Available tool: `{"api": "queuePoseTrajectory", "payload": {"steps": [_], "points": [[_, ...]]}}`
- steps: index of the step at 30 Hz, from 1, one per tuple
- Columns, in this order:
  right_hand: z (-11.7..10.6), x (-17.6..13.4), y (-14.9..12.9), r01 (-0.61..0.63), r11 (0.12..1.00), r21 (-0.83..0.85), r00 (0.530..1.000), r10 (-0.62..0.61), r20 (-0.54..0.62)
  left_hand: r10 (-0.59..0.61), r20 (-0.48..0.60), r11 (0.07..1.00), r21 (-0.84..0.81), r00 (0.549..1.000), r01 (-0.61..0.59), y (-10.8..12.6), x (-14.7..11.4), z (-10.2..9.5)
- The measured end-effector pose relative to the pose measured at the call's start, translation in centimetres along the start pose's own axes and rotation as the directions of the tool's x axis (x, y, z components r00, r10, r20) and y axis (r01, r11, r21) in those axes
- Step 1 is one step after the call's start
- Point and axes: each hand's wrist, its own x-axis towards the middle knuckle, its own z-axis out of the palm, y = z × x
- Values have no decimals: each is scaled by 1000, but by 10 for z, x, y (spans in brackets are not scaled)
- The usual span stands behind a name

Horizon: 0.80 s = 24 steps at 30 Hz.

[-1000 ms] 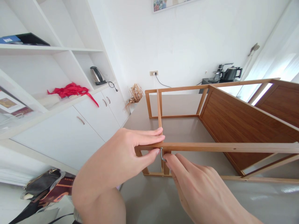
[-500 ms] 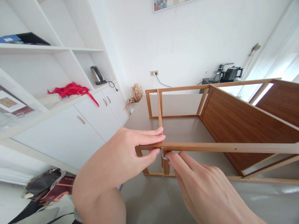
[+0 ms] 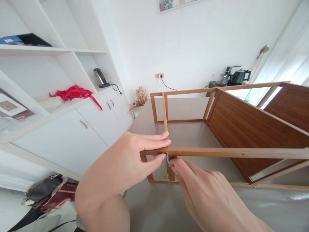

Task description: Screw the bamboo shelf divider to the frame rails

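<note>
A wooden shelf frame (image 3: 212,152) lies on its side in front of me, its near rail running across the view. My left hand (image 3: 132,158) clasps this rail near its left end, with the fingers over the top by a thin crossbar (image 3: 165,112) and the thumb below. A bent metal hex key (image 3: 168,159) has one end at the rail's face, right beside my left thumb. The other end is pinched between the thumb and fingers of my right hand (image 3: 207,190). Whatever screw sits at the key's tip is hidden.
Brown panels (image 3: 253,125) fill the frame's right part. White cabinets (image 3: 72,129) stand at left, with a steel kettle (image 3: 100,78) and red cloth (image 3: 72,93) on the shelves. Bags (image 3: 55,196) lie at lower left. Dried plants (image 3: 140,96) and a black kettle (image 3: 238,76) are farther back.
My right hand's fingers have shifted slightly on the hex key, which has barely turned. My left hand and the wooden frame look unmoved.
</note>
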Motion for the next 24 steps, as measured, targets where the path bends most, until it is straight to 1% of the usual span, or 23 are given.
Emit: {"api": "queuePoseTrajectory", "payload": {"steps": [7, 15, 19, 24], "points": [[7, 1, -1, 16, 997, 70, 1000, -17, 24, -11, -2, 1000, 3, 1000, 11, 0, 0, -2], [6, 4, -2, -7, 992, 123, 993, -8, 120, -18, -3, 1000, -17, 1000, 18, 1, 1, -2], [3, 5, -2, -8, 992, 124, 994, -6, 107, -18, -1, 999, -29, 1000, 18, 1, 1, -1], [2, 2, 0, 2, 991, 133, 991, -19, 130, -25, -3, 1000, -18, 1000, 25, 1, 1, -1]]}}
